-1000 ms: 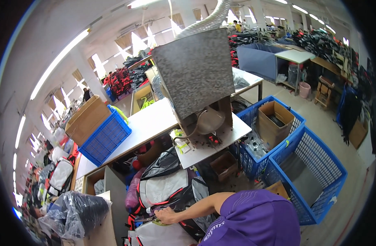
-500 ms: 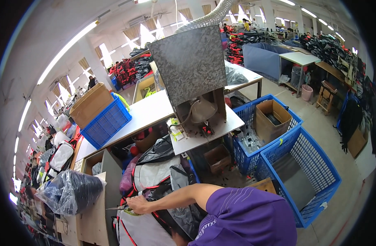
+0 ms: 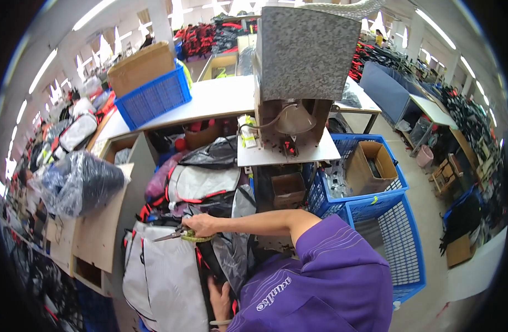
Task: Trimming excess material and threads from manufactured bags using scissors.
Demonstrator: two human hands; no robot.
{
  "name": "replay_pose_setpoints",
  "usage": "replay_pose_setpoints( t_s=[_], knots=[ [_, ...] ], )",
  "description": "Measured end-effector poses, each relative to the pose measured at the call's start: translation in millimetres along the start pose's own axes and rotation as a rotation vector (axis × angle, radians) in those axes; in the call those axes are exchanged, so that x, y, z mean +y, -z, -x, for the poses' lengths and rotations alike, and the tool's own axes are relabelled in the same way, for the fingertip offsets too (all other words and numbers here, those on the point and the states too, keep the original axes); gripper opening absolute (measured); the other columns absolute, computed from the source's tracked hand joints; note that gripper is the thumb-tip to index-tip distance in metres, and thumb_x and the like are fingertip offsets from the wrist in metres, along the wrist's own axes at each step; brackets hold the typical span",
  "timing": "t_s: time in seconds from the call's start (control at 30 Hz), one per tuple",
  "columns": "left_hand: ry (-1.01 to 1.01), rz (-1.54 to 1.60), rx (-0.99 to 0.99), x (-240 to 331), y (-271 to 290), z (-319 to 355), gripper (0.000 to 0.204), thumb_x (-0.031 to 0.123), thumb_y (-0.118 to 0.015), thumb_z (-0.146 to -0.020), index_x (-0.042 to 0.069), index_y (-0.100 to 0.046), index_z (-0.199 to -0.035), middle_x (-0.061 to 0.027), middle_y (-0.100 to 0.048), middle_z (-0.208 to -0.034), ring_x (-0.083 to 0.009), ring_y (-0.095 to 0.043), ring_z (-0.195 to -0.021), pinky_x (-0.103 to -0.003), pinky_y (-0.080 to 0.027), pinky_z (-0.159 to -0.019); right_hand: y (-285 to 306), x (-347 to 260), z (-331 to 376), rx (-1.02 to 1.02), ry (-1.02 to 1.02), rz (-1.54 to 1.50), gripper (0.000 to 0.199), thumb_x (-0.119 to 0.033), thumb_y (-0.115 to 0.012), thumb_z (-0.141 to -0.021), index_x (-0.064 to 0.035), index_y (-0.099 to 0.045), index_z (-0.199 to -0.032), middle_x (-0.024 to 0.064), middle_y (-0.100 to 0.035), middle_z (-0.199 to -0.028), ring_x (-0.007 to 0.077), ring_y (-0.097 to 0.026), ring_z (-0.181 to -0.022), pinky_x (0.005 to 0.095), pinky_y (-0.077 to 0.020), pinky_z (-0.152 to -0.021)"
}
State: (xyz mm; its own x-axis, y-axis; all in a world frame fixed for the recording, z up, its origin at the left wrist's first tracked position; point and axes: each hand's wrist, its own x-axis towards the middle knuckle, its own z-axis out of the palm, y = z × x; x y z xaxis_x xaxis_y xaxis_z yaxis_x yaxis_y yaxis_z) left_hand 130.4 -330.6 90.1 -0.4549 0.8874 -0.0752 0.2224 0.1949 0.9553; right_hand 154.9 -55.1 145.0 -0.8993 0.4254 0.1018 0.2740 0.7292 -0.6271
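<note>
White tabletop (image 3: 218, 102), pointed metal scissors (image 3: 166, 237)

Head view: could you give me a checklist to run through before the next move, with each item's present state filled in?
1. Scissors in the right hand: ok.
2. Scissor tips pointing away from the left hand: ok, they point leftward.
3. Left hand at the dark edge of the near white panel: ok.
4. Left hand gripping that edge: cannot tell.
5. Blades fully shut: cannot tell.
6. Space beyond clear: not ok, another white panel lies there.
</note>
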Motion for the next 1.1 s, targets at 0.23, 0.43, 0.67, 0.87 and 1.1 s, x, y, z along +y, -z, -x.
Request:
replay_pose_setpoints(
  t_s=[0.23, 0.43, 0.67, 0.87, 1.1],
  knots=[
    [-0.06, -0.004, 0.322, 35.5, -2.5, -21.1, 0.035, 0.017, -0.057, -0.089, -0.01, -0.057, -0.113, -0.0276, -0.064, -0.101, -0.0375, -0.062, -0.092, -0.039, -0.046, -0.085, 24.9, -9.8, -33.0, 0.223, 0.097, 0.014, 0.021, -0.012, -0.057, -0.077, 0.0012, -0.057, -0.093, 0.0208, -0.064, -0.08, 0.0347, -0.064, -0.078, 0.047, -0.0489, -0.063],
    [0.063, 0.205, 0.384, 145.5, 112.2, 28.0, 0.035, -0.006, -0.058, -0.082, -0.006, -0.058, -0.118, -0.0043, -0.064, -0.101, -0.009, -0.056, -0.093, -0.024, -0.046, -0.083, 84.6, -132.4, -65.0, -0.014, 0.292, -0.33, 0.042, -0.022, -0.083, -0.069, 0.0022, -0.057, -0.092, 0.0065, -0.057, -0.073, 0.015, -0.053, -0.069, 0.0313, -0.0436, -0.066],
    [-0.093, 0.08, 0.338, 174.4, 175.1, 47.8, 0.032, 0.002, -0.065, -0.084, -0.004, -0.061, -0.115, -0.0055, -0.067, -0.104, -0.0085, -0.057, -0.095, -0.023, -0.045, -0.084, 110.8, -167.7, -33.1, -0.191, 0.268, -0.46, 0.037, -0.008, -0.083, -0.068, -0.0039, -0.055, -0.093, -0.0028, -0.052, -0.078, 0.0063, -0.051, -0.074, 0.0222, -0.0427, -0.067],
    [-0.011, -0.246, 0.591, 71.1, 160.1, 5.8, 0.018, 0.014, -0.071, -0.08, 0.001, -0.071, -0.093, -0.012, -0.069, -0.082, -0.02, -0.065, -0.072, -0.028, -0.048, -0.065, 23.4, -110.2, -49.7, 0.072, 0.287, -0.516, 0.041, -0.005, -0.08, -0.071, -0.0011, -0.053, -0.101, -0.0006, -0.052, -0.079, 0.0079, -0.047, -0.073, 0.0232, -0.0432, -0.066],
    [-0.105, -0.359, 0.921, 31.2, 132.6, -22.9, 0.017, 0.01, -0.072, -0.079, 0.001, -0.068, -0.093, -0.0131, -0.066, -0.096, -0.0267, -0.065, -0.078, -0.031, -0.049, -0.068, 10.0, -101.8, -73.9, 0.038, 0.208, -0.675, 0.035, 0.001, -0.078, -0.072, -0.0009, -0.053, -0.097, -0.0012, -0.057, -0.083, 0.0072, -0.053, -0.077, 0.022, -0.0446, -0.072]
  ],
)
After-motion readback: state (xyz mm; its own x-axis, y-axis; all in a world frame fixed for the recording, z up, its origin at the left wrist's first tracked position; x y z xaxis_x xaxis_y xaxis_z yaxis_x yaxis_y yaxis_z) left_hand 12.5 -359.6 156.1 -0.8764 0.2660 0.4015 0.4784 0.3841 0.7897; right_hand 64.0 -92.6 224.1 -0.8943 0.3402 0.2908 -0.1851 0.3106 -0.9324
